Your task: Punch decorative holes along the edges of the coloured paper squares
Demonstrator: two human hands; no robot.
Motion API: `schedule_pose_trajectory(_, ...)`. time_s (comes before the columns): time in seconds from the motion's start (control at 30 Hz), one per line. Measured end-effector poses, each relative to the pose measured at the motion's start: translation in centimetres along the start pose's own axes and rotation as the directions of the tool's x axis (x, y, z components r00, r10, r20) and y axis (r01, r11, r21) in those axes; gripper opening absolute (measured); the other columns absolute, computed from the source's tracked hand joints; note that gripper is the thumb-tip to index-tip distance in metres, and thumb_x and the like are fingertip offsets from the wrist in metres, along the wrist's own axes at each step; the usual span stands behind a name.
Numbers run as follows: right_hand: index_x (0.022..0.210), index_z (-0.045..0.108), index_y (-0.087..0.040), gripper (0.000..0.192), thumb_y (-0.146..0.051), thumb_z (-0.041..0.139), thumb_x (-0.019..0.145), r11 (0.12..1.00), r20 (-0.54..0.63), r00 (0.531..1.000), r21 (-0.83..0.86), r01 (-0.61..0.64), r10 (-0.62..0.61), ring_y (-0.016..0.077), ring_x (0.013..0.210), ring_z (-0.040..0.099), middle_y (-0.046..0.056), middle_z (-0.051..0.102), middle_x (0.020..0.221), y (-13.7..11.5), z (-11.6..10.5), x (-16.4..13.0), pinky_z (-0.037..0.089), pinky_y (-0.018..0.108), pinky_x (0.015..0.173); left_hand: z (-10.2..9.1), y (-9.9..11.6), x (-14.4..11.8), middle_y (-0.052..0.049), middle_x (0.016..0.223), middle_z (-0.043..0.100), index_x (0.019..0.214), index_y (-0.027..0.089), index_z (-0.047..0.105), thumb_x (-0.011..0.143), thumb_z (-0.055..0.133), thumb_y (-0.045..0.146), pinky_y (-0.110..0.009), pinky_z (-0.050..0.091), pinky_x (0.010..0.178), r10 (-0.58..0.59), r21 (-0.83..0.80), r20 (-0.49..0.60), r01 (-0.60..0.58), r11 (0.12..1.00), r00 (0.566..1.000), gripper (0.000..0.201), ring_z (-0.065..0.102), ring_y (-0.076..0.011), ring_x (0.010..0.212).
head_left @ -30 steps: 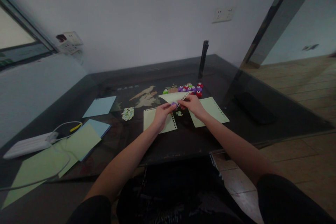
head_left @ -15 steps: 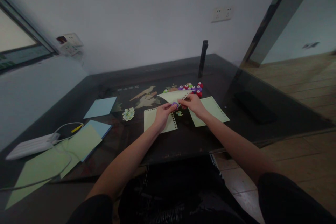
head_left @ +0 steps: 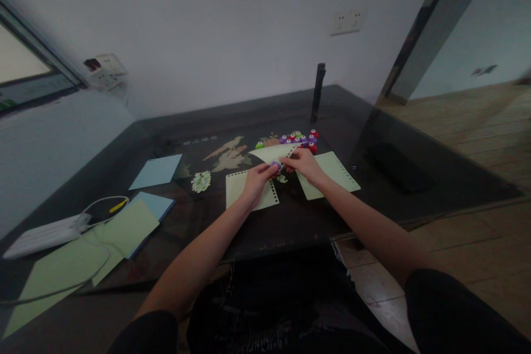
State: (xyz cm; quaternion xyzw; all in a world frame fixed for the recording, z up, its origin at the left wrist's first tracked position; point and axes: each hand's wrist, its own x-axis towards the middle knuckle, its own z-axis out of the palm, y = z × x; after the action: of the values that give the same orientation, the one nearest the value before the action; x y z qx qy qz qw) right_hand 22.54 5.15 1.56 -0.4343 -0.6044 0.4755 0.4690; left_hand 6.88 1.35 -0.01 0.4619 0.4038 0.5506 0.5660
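A pale yellow-green sheet of paper [head_left: 269,151] with holes along one edge is held up in front of me. My right hand [head_left: 303,164] pinches its holed edge. My left hand [head_left: 258,179] is closed on a small purple round piece [head_left: 276,166] at the sheet's near edge; its exact kind is unclear. Below my left hand lies a second holed sheet [head_left: 236,189], and under my right forearm a third [head_left: 332,172]. Behind the raised sheet sit several red, purple and green round pieces [head_left: 296,137] with white eye-like tops. Small paper scraps [head_left: 282,179] lie below my hands.
Left on the dark table [head_left: 194,249] are a pile of flower-like scraps [head_left: 201,181], a blue sheet [head_left: 156,171], overlapping green sheets [head_left: 66,265] and a white power strip [head_left: 45,237] with cable. A black upright post [head_left: 318,93] and a dark flat object [head_left: 400,167] are farther right.
The view has shifted slightly, so the table's things appear a little farther left. Both hands keep nearly the same hold on the sheet and the purple piece.
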Motion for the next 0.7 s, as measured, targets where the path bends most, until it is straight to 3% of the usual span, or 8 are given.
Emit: schedule_pose_trajectory(0.7,0.065,0.06,-0.016,0.022,-0.033,0.073,0.067,1.0,-0.028,0.999,0.006,0.018,-0.018,0.0132,0.049,0.055,0.002,0.061,0.056,-0.3,0.0,-0.1,0.049,0.029,0.05,0.1,1.0,-0.5,-0.005,0.077,0.067,0.081,0.013,0.068,0.063,0.079,0.035,-0.023,0.044,0.064,-0.127,-0.084,0.039,0.13,0.988,0.991,0.03,0.06,-0.0121,0.07)
